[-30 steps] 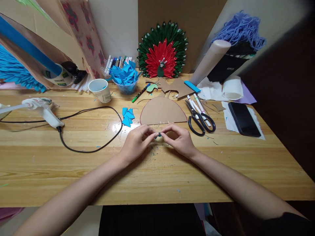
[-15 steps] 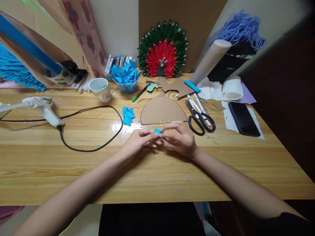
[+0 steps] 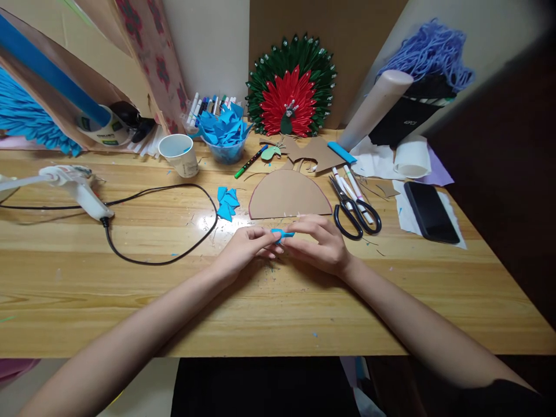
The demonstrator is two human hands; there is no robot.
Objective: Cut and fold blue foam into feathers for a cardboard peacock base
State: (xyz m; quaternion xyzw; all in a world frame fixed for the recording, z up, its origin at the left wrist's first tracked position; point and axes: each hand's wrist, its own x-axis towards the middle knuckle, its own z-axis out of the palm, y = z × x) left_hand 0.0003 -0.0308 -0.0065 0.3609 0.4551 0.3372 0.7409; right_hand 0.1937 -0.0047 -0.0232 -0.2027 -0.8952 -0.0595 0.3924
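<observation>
Folding was judged underway, the blue piece (image 3: 284,234) being pinched by the left hand (image 3: 246,247) inside the near edge of the surface (image 3: 278,318), the right hand (image 3: 325,246) held fingers-apart, firm creasing seemingly required.

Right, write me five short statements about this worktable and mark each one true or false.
1. The left hand holds a small blue piece. True.
2. The scissors lie between the cardboard half-disc and the phone. True.
3. The phone stands upright. False: it lies flat.
4. The paper cup stands to the left of the tub of blue scraps. True.
5. The tub is empty. False: blue scraps rise above its rim.
</observation>
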